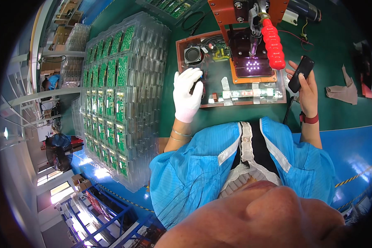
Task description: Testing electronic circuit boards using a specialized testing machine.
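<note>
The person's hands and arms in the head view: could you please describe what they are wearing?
The left hand wears a white glove, with thin metal bangles on that wrist. The right hand is bare, with a red wristband. Both upper arms have light-blue short sleeves.

Black slim device, tilted upright, held right of frame centre-top. Small dark part on test jig, upper centre, under glove.

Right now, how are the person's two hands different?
The left hand wears a white glove, while the right hand is bare with a red band at the wrist. The left hand rests palm down on the brown test fixture tray, while the right hand is raised beside it. The left hand grips nothing clearly, while the right hand holds a slim black device. Both reach over the green table.
</note>
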Available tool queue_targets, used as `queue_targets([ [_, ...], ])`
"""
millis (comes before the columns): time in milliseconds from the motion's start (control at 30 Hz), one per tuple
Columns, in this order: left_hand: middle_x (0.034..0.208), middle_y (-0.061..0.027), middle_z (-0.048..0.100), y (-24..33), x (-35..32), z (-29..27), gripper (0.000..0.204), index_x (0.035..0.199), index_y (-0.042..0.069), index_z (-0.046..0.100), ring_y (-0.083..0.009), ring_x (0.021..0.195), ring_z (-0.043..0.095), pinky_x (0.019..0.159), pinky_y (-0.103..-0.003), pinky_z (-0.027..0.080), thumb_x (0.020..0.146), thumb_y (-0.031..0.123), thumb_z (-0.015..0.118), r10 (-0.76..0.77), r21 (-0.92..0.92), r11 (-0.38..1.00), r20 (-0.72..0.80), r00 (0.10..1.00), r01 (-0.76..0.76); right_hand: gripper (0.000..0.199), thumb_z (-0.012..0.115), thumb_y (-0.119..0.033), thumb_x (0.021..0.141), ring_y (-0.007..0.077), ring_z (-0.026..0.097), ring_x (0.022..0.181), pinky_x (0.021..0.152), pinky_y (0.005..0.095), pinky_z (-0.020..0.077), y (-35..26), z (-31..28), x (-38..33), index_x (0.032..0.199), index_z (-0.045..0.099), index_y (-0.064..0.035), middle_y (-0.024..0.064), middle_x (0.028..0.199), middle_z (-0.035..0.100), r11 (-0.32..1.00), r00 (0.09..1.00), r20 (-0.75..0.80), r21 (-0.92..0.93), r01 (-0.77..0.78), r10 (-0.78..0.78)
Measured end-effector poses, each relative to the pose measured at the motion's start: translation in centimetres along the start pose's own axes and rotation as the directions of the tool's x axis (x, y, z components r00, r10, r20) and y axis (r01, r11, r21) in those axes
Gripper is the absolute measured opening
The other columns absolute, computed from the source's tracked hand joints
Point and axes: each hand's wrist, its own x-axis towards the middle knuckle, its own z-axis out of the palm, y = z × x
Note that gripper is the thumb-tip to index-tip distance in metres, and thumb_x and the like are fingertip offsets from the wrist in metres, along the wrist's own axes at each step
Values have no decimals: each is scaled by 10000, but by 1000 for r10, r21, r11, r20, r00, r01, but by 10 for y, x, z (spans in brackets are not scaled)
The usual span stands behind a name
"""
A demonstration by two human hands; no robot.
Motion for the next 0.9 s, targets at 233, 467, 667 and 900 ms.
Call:
queue_targets([
  [233,1178,-52,708,-3,-3,0,303,1090,68,719,-227,1176,613,1182,-465,272,805,8,633,-13,-8,1000,-10,1000,13,504,398,-141,1051,267,642,1092,938,329,510,-9,6,0,1529,287,-24,225,1386,546,982,996,-43,174,-70,78],
  [467,1144,-82,710,13,-12,6,316,1055,21,708,-265,1140,628,1146,-466,344,759,-37,613,206,-112,972,-34,978,-209,500,533,-150,992,210,656,831,777,290,533,-10,-35,-13,1452,418,9,186,1234,656,887,972,232,442,-132,29],
  [667,1078,-115,712,39,-1,18,284,992,12,692,-309,1046,646,1039,-453,439,717,-26,635,360,-60,933,147,921,-355,476,777,-50,717,199,651,760,703,267,527,-51,34,-42,1177,666,-3,145,1117,718,873,909,396,-390,293,-128],
  [900,1068,-116,709,34,-9,21,249,962,18,681,-317,1016,647,997,-448,463,714,1,656,416,-104,908,97,904,-406,443,803,-104,731,223,706,868,742,286,551,-33,57,-49,1152,683,-33,95,1194,710,414,706,600,-573,708,-377],
])
